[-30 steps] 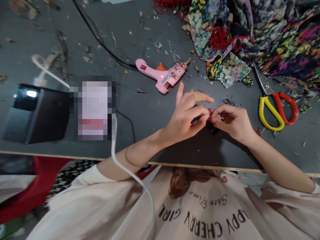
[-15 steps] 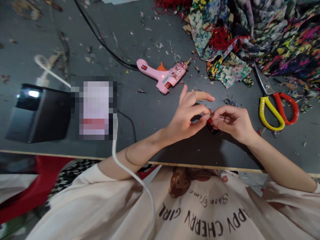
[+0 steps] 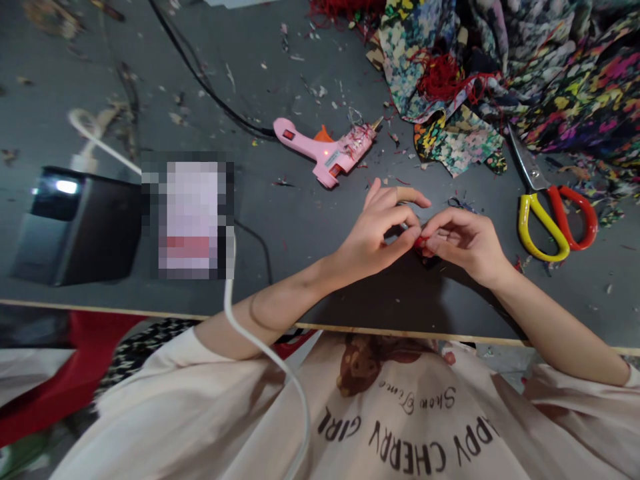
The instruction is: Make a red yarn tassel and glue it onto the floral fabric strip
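In the head view, the pale shirt [image 3: 395,407] carries dark lettering, upside down from here: "Show Time" in script, and below it, in capitals, "APPY CHERRY GIRL", with a fold where the first word begins. A small label on the pink glue gun [image 3: 327,152] is too tiny to read. The phone screen [image 3: 188,213] near the bench's left end is pixelated, so nothing on it is legible.

The small red piece [image 3: 419,243] is bright and mostly covered by fingertips; its full shape cannot be made out. It sits between the hands, near the front edge of the bench [image 3: 300,227], right of that edge's middle; whether it touches the top cannot be told. The left hand [image 3: 383,230] pinches it between thumb and forefinger, its other fingers spread away. The right hand [image 3: 465,247] pinches its other side with thumb and forefinger, the rest curled in. Scissors [image 3: 543,223] with yellow and red handles lie toward the bench's right end; flowered fabric [image 3: 565,80] heaps farther from the front edge.
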`<state>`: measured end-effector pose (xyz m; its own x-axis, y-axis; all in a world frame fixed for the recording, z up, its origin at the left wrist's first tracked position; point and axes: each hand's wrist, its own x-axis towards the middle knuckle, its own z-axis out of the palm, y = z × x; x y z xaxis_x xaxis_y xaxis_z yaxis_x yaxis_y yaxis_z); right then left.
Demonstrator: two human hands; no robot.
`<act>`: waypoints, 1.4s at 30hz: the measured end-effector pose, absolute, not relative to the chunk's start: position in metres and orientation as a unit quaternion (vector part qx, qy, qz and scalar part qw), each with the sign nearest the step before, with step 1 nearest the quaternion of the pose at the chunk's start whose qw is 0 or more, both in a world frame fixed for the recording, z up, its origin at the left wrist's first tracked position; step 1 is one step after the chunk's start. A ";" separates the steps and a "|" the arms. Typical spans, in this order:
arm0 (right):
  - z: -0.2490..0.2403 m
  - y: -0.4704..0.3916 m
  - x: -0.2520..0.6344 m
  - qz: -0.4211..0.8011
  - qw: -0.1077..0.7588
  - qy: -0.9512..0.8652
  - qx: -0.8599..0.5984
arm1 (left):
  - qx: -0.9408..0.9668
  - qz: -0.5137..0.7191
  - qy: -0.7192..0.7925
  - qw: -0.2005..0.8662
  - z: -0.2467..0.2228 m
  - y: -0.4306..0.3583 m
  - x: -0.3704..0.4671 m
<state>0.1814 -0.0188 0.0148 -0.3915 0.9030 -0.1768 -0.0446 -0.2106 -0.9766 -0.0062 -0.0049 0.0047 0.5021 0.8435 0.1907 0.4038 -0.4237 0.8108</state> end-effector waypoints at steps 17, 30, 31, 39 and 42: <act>0.012 -0.022 0.183 0.637 0.380 -0.536 -0.403 | 0.782 0.351 0.408 0.315 0.000 -0.004 -0.005; 0.007 -0.019 0.183 0.400 0.368 -0.742 -0.393 | 0.788 0.340 0.421 0.294 -0.001 -0.002 -0.004; 0.006 -0.019 0.183 0.373 0.367 -0.758 -0.390 | 0.788 0.337 0.424 0.292 -0.001 -0.002 -0.004; 0.008 -0.023 0.182 0.382 0.390 -0.729 -0.414 | 0.788 0.342 0.425 0.284 -0.003 -0.001 -0.004; 0.012 -0.022 0.182 0.359 0.387 -0.740 -0.418 | 0.786 0.343 0.426 0.288 -0.002 0.000 -0.004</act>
<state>0.1818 -0.0223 0.0118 -0.3511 0.8958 0.2725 0.3407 0.3933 -0.8539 -0.0041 -0.0005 -0.0025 0.4016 0.8674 0.2938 0.4713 -0.4708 0.7458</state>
